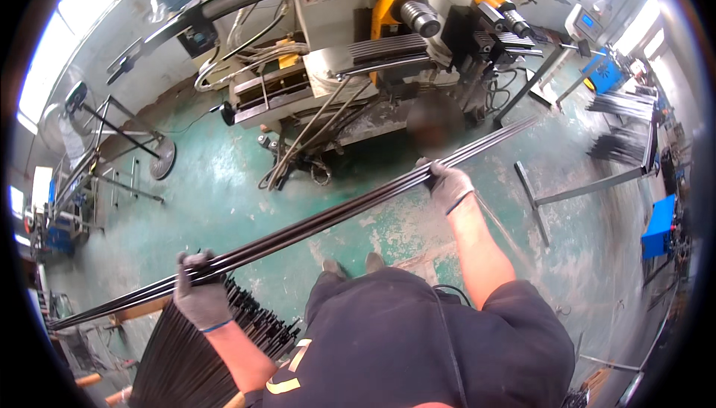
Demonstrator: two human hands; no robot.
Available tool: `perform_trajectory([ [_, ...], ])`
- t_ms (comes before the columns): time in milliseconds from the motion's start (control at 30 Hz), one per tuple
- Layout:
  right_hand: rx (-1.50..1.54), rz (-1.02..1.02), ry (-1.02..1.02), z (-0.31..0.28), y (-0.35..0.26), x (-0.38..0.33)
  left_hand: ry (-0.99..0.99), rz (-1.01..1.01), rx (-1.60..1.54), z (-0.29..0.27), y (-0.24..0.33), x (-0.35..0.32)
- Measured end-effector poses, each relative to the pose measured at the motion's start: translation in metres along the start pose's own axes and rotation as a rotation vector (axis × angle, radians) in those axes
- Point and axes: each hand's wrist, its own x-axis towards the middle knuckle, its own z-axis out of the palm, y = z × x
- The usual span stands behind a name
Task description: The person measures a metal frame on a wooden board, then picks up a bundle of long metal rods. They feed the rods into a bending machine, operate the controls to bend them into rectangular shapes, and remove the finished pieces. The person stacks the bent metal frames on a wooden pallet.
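A small bundle of long, thin dark metal rods slants across in front of me, from the lower left up to the right. My left hand, in a grey work glove, is closed around the bundle near its left part. Farther along to the right, my gloved right hand also grips it. Below my left hand lies a large stack of similar dark rods, their ends toward me. The far right end of the held rods reaches out over the green floor, below the machine.
A large machine with orange-housed spindles stands ahead, several rods resting on its bed. At right is a metal rack holding more rods, with a blue box beyond. A metal stand is at left on the green floor.
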Motion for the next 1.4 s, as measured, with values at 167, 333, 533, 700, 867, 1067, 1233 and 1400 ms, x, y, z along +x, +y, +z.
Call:
perform_trajectory([
  [167, -0.086, -0.215, 0.003, 0.017, -0.068, 0.107, -0.128, -0.113, -0.204, 0.004, 0.003, 0.085],
  [333, -0.907, -1.139, -0.171, -0.031, -0.152, 0.26, -0.117, -0.216, -0.076, 0.041, -0.112, 0.201],
  [533, -0.403, -0.867, 0.016, 0.18, -0.119, 0.219, 0.04, -0.394, -0.122, 0.087, -0.183, 0.27],
  [700, -0.878, -1.365, -0.103, 0.14, -0.181, 0.304, -0.031, -0.533, -0.227, 0.152, -0.236, 0.31],
  [867, -2.113, -1.774, 0.302, 0.18, -0.215, 0.302, 0.009, -0.492, -0.293, 0.162, -0.259, 0.348],
  [1067, -1.199, -1.21, 0.102, 0.117, -0.257, 0.378, 0.053, -0.435, -0.247, 0.153, -0.286, 0.385],
  [1233, 0.032, -0.328, 0.199, 0.144, -0.264, 0.379, 0.145, -0.426, -0.216, 0.164, -0.307, 0.377],
  [1400, -0.007, -0.411, 0.291, 0.148, -0.281, 0.375, 0.164, -0.449, -0.113, 0.194, -0.323, 0.366],
])
